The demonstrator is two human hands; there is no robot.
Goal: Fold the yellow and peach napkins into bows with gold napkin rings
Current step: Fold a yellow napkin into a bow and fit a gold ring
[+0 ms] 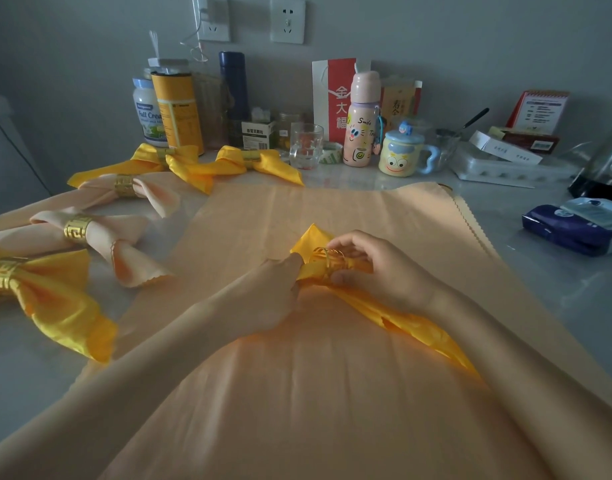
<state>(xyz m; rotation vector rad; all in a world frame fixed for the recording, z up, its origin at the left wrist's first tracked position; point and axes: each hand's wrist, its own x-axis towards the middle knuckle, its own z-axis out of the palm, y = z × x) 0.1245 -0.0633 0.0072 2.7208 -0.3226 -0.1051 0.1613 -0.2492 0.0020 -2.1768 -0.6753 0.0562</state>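
Observation:
A folded yellow napkin (394, 317) lies across a flat peach napkin (297, 341) spread on the table. A gold napkin ring (327, 259) sits around the yellow napkin near its far tip. My right hand (377, 271) grips the ring between fingers and thumb. My left hand (266, 292) pinches the yellow cloth just beside the ring. Finished bows lie at the left: two peach bows (100, 233) with gold rings, a yellow bow (51, 296) at the near left, and two yellow bows (200, 164) farther back.
Along the wall stand jars and a can (176, 112), a dark flask (233, 88), a drinking glass (305, 145), a pink bottle (361, 123) and a yellow mug (401, 155). A tissue pack (574, 228) and a kettle base (602, 168) sit at the right.

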